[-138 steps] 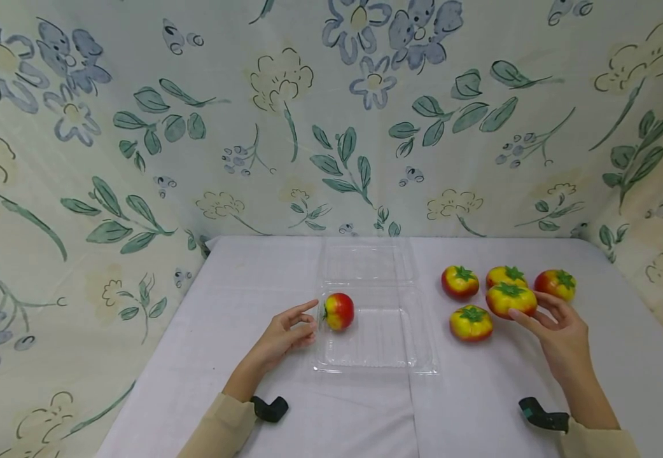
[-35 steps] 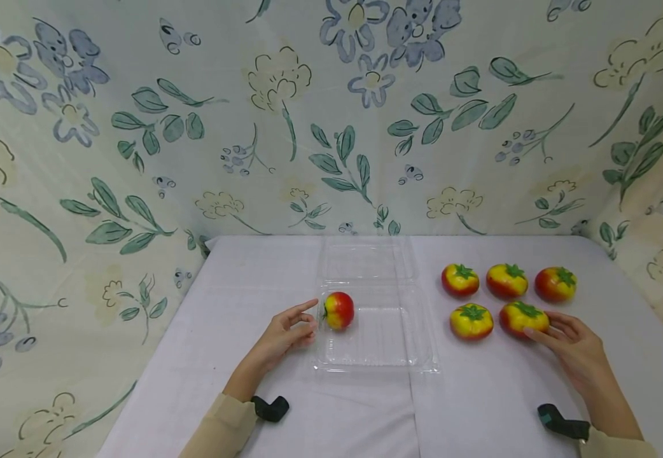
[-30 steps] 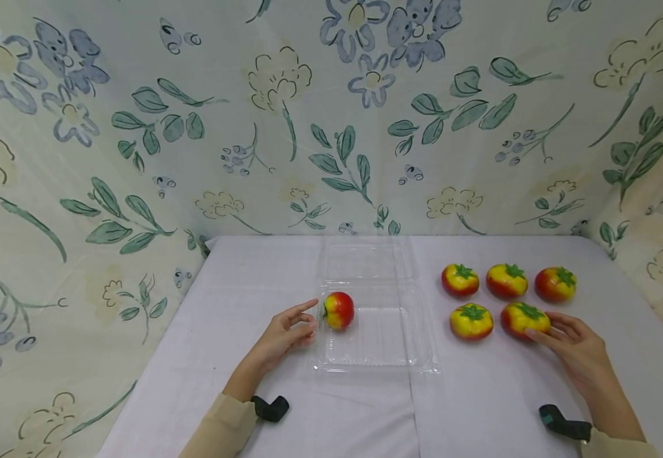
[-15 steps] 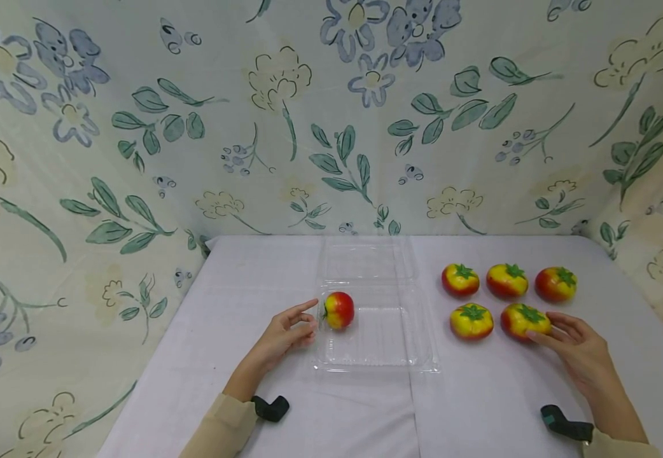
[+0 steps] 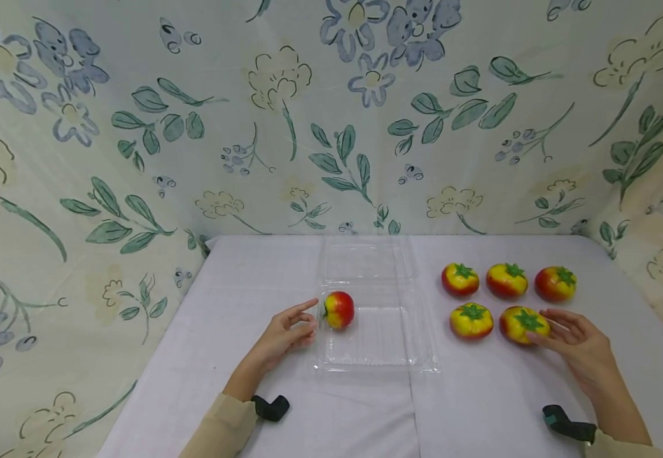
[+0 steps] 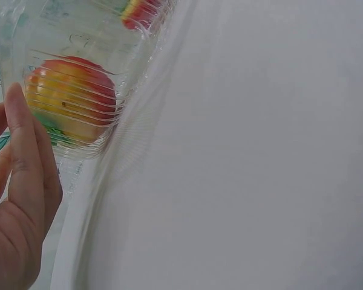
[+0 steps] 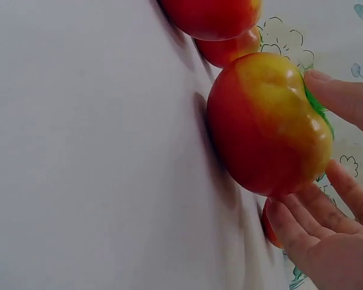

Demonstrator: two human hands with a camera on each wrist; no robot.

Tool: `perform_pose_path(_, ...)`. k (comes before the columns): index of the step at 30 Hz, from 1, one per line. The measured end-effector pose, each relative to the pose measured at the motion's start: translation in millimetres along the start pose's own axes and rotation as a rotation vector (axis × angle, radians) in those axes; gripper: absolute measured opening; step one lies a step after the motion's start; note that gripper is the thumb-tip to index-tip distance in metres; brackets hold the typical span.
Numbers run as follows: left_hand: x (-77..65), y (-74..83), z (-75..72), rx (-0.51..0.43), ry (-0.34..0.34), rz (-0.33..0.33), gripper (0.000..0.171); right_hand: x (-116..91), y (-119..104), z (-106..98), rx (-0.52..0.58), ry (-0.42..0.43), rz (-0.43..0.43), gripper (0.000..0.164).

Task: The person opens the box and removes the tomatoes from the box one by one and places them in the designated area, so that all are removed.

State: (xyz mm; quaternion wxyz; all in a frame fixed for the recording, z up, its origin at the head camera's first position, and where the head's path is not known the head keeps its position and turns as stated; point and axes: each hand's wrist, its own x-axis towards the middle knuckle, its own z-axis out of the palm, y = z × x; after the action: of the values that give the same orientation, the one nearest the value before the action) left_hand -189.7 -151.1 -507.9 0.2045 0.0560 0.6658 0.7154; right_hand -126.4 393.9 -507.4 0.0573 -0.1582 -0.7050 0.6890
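A clear plastic clamshell box (image 5: 374,340) lies with its lid folded back, and one red-yellow fruit, seemingly a persimmon (image 5: 340,310), sits on its side at the box's left. My left hand (image 5: 282,334) rests beside that wall, index finger extended to it; the left wrist view shows the fruit (image 6: 72,99) through the ridged plastic. On the right, my right hand (image 5: 580,346) has thumb and fingers around a persimmon (image 5: 523,326) at the front of a group. In the right wrist view the thumb is at its green calyx and the fingertips (image 7: 281,211) are at its opposite side.
Several more persimmons stand calyx up: one (image 5: 471,321) left of the held one and a row behind, including a middle persimmon (image 5: 506,281). White cloth (image 5: 251,267) covers the table. A floral curtain (image 5: 308,127) hangs behind and at both sides.
Earlier my right hand held the persimmon above the others; since then it has come down toward me at the front right. In the last half second it has tipped slightly. My left hand stays put.
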Motion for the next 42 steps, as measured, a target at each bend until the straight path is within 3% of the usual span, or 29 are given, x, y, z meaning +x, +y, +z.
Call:
perform_pose_path(3, 0.0, 0.7, 0.2, 0.007, 0.003, -0.003, 0.057, -3, -6, 2, 0.032, -0.017, -0.045, 0.057)
perform_pose_path(12, -0.4, 1.2, 0.4, 0.003, -0.007, 0.001, 0.057, -6, -22, 9, -0.147, 0.027, -0.051, 0.063)
perform_pose_path(21, -0.3, 0.7, 0.2, -0.003, -0.009, -0.002, 0.057, -12, -36, 23, -0.12, 0.038, -0.126, 0.057)
perform_pose_path(30, 0.3, 0.3, -0.4, -0.001, -0.004, 0.001, 0.056, -17, -46, 39, -0.061, -0.026, -0.247, 0.051)
perform_pose_path(42, -1.3, 0.6, 0.0, -0.033, -0.013, 0.01, 0.058, -29, -57, 64, -0.052, -0.105, -0.281, 0.053)
